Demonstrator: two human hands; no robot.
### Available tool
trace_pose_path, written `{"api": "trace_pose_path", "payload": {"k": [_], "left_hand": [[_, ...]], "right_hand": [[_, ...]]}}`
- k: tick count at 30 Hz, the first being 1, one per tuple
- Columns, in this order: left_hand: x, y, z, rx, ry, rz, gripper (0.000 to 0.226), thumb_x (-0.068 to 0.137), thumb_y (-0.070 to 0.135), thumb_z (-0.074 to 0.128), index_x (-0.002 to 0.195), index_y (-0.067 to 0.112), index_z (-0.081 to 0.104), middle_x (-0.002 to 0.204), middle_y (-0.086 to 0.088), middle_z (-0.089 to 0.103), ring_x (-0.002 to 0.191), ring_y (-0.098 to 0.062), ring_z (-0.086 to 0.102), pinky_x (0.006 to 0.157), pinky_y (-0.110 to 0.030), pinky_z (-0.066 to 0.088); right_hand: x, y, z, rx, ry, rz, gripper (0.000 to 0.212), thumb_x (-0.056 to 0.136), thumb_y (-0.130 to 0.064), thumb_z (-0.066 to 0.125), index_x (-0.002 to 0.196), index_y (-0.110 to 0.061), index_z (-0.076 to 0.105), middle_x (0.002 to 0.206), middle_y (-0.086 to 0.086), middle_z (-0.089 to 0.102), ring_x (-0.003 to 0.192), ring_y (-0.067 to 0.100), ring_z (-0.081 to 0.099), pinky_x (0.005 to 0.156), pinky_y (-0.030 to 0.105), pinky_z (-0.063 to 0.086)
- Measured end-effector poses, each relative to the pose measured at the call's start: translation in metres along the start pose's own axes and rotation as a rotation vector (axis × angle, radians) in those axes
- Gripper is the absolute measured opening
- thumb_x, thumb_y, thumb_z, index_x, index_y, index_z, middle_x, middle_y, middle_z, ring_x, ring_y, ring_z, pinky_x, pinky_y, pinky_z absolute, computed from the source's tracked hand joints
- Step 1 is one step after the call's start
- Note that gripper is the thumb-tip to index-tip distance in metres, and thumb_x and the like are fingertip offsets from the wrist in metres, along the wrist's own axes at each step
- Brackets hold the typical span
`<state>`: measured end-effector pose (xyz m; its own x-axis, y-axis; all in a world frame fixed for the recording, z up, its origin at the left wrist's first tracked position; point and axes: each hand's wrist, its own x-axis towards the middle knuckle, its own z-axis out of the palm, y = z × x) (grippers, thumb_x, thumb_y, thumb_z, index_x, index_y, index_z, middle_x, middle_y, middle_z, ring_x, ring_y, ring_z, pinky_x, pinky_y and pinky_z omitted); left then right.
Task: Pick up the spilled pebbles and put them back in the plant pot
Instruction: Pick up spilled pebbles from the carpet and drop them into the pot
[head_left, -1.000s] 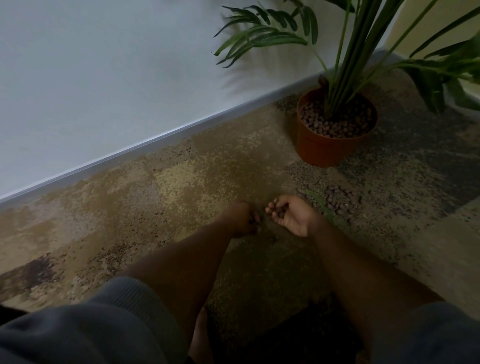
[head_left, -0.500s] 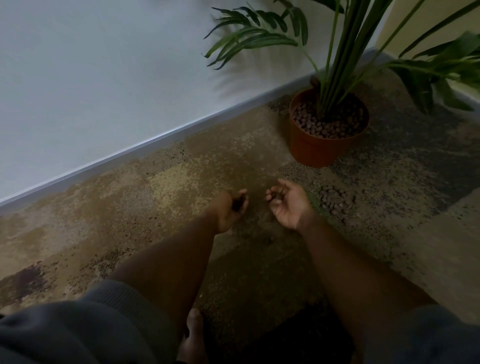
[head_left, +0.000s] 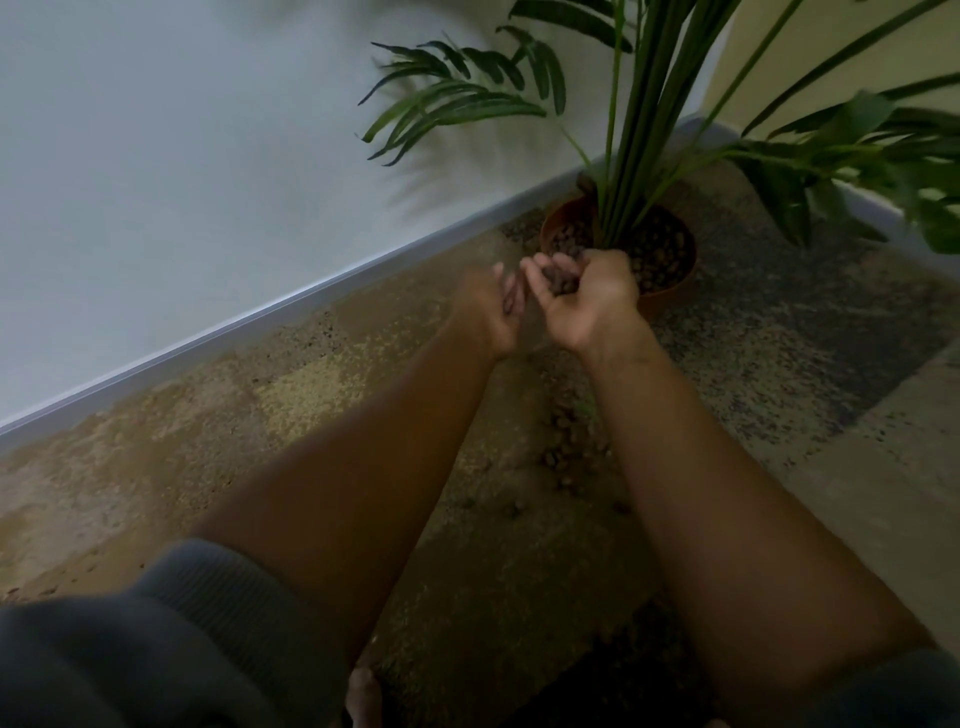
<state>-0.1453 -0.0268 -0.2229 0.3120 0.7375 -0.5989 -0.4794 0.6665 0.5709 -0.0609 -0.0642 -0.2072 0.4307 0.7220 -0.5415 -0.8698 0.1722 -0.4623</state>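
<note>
A terracotta plant pot (head_left: 675, 280) with brown pebbles on its soil stands by the wall, a green palm rising from it. My right hand (head_left: 587, 296) is cupped palm-up right at the pot's near rim, with a small heap of pebbles (head_left: 561, 280) in it. My left hand (head_left: 493, 306) is beside it, fingers curled toward the right palm; whether it holds any pebbles I cannot tell. More spilled pebbles (head_left: 563, 447) lie scattered on the carpet between my forearms.
A white wall with a pale skirting board (head_left: 260, 317) runs diagonally on the left. Palm fronds (head_left: 457, 98) hang over the carpet above and to the right of the pot. The floor is mottled brown and grey carpet (head_left: 779, 364).
Both hands have lifted off the carpet and moved up toward the pot, the right one carrying pebbles. The view has shifted closer to the pot.
</note>
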Motion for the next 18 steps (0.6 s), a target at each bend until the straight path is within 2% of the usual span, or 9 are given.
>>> {"api": "trace_pose_path", "payload": {"k": [2, 4, 5, 7, 8, 10, 12, 15, 18], "left_hand": [[0.003, 0.003, 0.022, 0.039, -0.034, 0.019, 0.032, 0.103, 0.021, 0.036, 0.117, 0.003, 0.058, 0.103, -0.013, 0.064, 0.084, -0.013, 0.061, 0.085, -0.023, 0.053], [0.007, 0.006, 0.043, 0.068, -0.103, 0.027, 0.032, 0.104, 0.019, 0.031, 0.115, 0.001, 0.054, 0.087, -0.012, 0.054, 0.074, -0.014, 0.053, 0.089, -0.027, 0.049], [0.007, 0.007, 0.053, 0.083, -0.137, 0.020, 0.028, 0.104, 0.019, 0.029, 0.107, 0.003, 0.052, 0.078, -0.010, 0.045, 0.067, -0.014, 0.045, 0.084, -0.028, 0.048], [0.005, 0.012, 0.066, 0.122, -0.187, -0.022, 0.026, 0.104, 0.021, 0.028, 0.106, 0.003, 0.047, 0.075, -0.009, 0.037, 0.063, -0.015, 0.036, 0.072, -0.027, 0.042], [0.004, 0.014, 0.069, 0.143, -0.206, -0.034, 0.030, 0.105, 0.022, 0.027, 0.114, 0.000, 0.045, 0.081, -0.012, 0.043, 0.067, -0.017, 0.041, 0.075, -0.028, 0.043], [0.007, 0.016, 0.068, 0.124, -0.243, -0.073, 0.043, 0.105, 0.020, 0.025, 0.134, -0.009, 0.037, 0.115, -0.024, 0.052, 0.101, -0.027, 0.056, 0.097, -0.033, 0.044], [0.004, 0.017, 0.062, 0.088, -0.240, -0.073, 0.047, 0.105, 0.017, 0.024, 0.142, -0.011, 0.030, 0.144, -0.030, 0.037, 0.132, -0.036, 0.042, 0.111, -0.039, 0.036], [0.004, 0.016, 0.051, 0.065, -0.166, -0.012, 0.045, 0.105, 0.015, 0.023, 0.140, -0.010, 0.036, 0.144, -0.030, 0.039, 0.133, -0.036, 0.043, 0.110, -0.039, 0.039], [0.002, 0.013, 0.036, 0.069, -0.127, 0.039, 0.044, 0.106, 0.017, 0.023, 0.136, -0.007, 0.044, 0.136, -0.025, 0.051, 0.124, -0.030, 0.054, 0.103, -0.033, 0.047]], "right_hand": [[0.001, -0.019, 0.007, 0.052, 0.008, -0.058, 0.030, 0.103, -0.021, 0.030, 0.102, 0.002, 0.050, 0.107, 0.020, 0.055, 0.106, 0.030, 0.060, 0.104, 0.046, 0.048], [0.004, -0.034, 0.009, 0.059, 0.021, -0.102, 0.036, 0.102, -0.021, 0.026, 0.118, 0.000, 0.051, 0.104, 0.016, 0.052, 0.086, 0.024, 0.051, 0.108, 0.043, 0.043], [0.004, -0.040, 0.009, 0.059, 0.008, -0.112, 0.041, 0.102, -0.020, 0.024, 0.125, -0.002, 0.052, 0.104, 0.014, 0.053, 0.085, 0.023, 0.049, 0.109, 0.043, 0.041], [0.006, -0.050, 0.007, 0.037, -0.078, -0.108, 0.050, 0.101, -0.019, 0.019, 0.126, -0.001, 0.057, 0.116, 0.019, 0.060, 0.103, 0.030, 0.056, 0.112, 0.047, 0.037], [0.006, -0.053, 0.006, 0.029, -0.120, -0.097, 0.052, 0.100, -0.020, 0.018, 0.119, 0.001, 0.062, 0.118, 0.023, 0.062, 0.112, 0.034, 0.056, 0.113, 0.049, 0.036], [0.005, -0.059, 0.003, 0.049, -0.134, -0.068, 0.053, 0.100, -0.022, 0.019, 0.122, 0.003, 0.060, 0.127, 0.026, 0.059, 0.123, 0.038, 0.053, 0.113, 0.052, 0.034], [0.005, -0.060, 0.001, 0.080, -0.092, -0.053, 0.055, 0.101, -0.026, 0.020, 0.143, 0.000, 0.043, 0.149, 0.023, 0.041, 0.140, 0.037, 0.037, 0.117, 0.053, 0.028], [0.001, -0.057, 0.001, 0.088, -0.040, -0.080, 0.055, 0.104, -0.030, 0.018, 0.153, -0.007, 0.023, 0.161, 0.014, 0.021, 0.149, 0.031, 0.018, 0.121, 0.049, 0.019], [-0.004, -0.049, -0.002, 0.035, 0.013, -0.081, 0.052, 0.104, -0.025, 0.025, 0.153, -0.006, 0.023, 0.158, 0.017, 0.026, 0.145, 0.032, 0.029, 0.118, 0.046, 0.030]]}}
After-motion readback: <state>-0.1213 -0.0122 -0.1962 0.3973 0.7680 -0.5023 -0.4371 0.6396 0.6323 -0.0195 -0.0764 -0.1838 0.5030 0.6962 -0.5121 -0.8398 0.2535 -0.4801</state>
